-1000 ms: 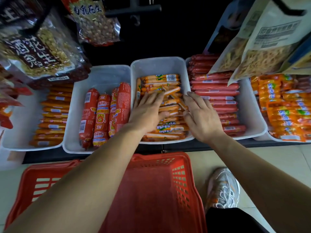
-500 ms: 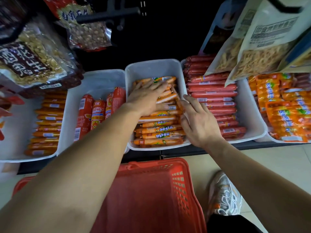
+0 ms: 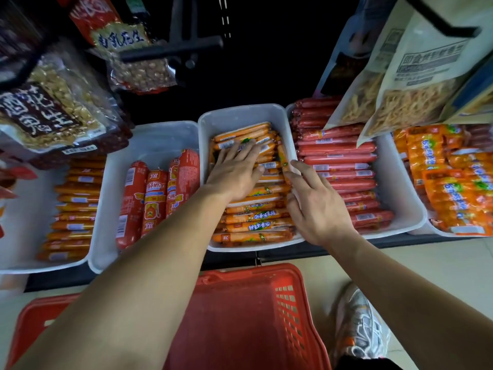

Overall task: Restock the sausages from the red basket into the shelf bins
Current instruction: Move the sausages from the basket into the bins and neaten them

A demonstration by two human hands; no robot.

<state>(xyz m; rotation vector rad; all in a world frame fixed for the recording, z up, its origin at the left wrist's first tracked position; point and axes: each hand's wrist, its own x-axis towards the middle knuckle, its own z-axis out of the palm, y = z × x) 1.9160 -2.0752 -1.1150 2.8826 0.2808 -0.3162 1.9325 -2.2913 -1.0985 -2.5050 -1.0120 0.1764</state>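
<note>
View: head camera looking down at a low shelf [image 3: 293, 253] of white bins, with a red basket [image 3: 248, 316] on the floor below.
Left hand [image 3: 234, 173]: flat, fingers [image 3: 240, 150] spread and open, palm pressing down on the orange sausages [image 3: 253, 217] in the middle bin [image 3: 240, 116]; it grips nothing.
Right hand [image 3: 317, 206]: open, fingers [image 3: 300, 169] loosely spread along the right inner wall of the same bin, touching the sausage ends; nothing held.
Sausages: stacked crosswise under and between both hands, filling the bin from its near edge to well past the left fingertips; the back strip of the bin is bare.
Basket: below both wrists, mostly hidden by the forearms; what shows of its inside looks empty, though I cannot tell for the covered part.
Neighbours: fat red sausages [image 3: 149, 198] in the bin left of the left hand; long red sticks [image 3: 336, 166] in the bin right of the right hand.
Step in hand: probably levelling and squaring the pile.
Doing it well: press lightly with the flat palm, nudge the ends in from the right wall so rows lie parallel, and slide stock toward the bare back rather than piling higher.
</note>
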